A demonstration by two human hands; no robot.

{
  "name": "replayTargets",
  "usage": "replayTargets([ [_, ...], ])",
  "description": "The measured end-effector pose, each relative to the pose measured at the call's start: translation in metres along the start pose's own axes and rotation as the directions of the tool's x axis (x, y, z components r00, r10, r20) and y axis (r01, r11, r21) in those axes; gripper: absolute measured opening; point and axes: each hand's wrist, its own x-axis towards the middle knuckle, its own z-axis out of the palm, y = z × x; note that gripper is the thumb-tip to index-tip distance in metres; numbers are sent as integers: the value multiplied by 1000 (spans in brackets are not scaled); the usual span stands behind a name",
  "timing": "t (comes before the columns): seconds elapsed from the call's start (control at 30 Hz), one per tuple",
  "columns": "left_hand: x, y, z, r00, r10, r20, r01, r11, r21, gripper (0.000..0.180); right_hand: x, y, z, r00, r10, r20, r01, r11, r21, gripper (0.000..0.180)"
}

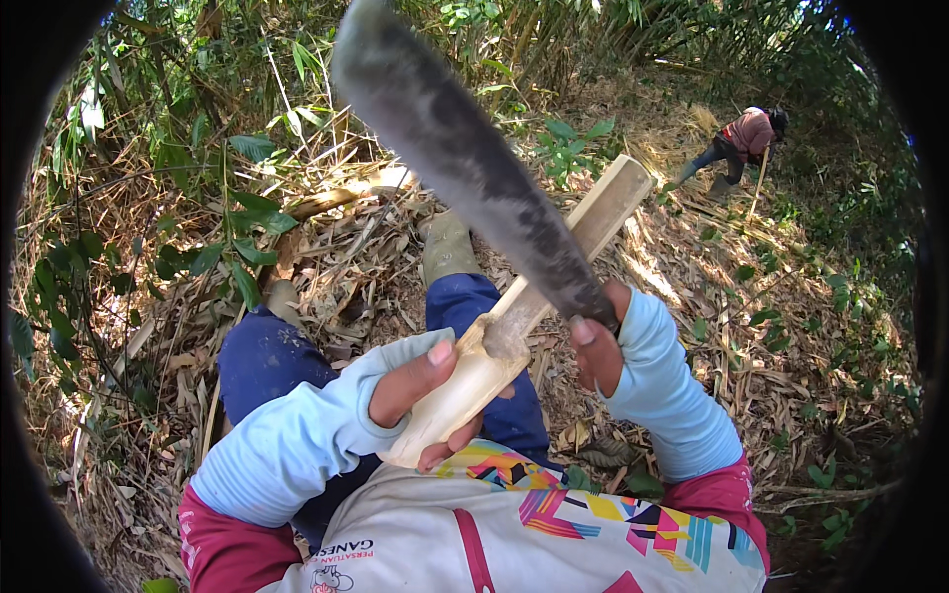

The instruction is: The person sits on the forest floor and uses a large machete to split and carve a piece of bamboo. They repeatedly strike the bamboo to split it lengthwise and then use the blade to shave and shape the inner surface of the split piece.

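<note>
My left hand (420, 390) grips the thick, rounded end of a pale piece of split bamboo (465, 390), thumb on top and fingers underneath. From a notch near its middle, the bamboo narrows to a long flat strip that points away to the upper right. In my right hand (598, 346) is a machete (465, 148) with a dark, mottled blade, held close to where the blade starts. The blade rises to the upper left and crosses in front of the bamboo strip. Its handle is hidden by my hand. Light blue sleeves cover both wrists and palms.
My legs in blue trousers (282, 361) and a muddy boot (447, 247) stretch ahead over dry leaf litter (346, 277). Leafy stems (237, 237) stand at left, with bamboo thicket behind. At the far right, a person (741, 143) bends over holding a stick.
</note>
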Motion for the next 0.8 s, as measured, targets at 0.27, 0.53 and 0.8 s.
replayTargets([
  [0.27,-1,2,2,1000,12,-10,-12,1000,1,67,4,-8,1,975,-207,77,216,966,-140,23],
  [0.53,-3,3,1,999,31,32,-31,999,10,68,4,-8,4,969,-224,100,239,955,-176,18],
  [0.8,-5,10,6,998,60,34,-63,995,79,72,6,-7,3,968,-234,95,245,960,-132,18],
])
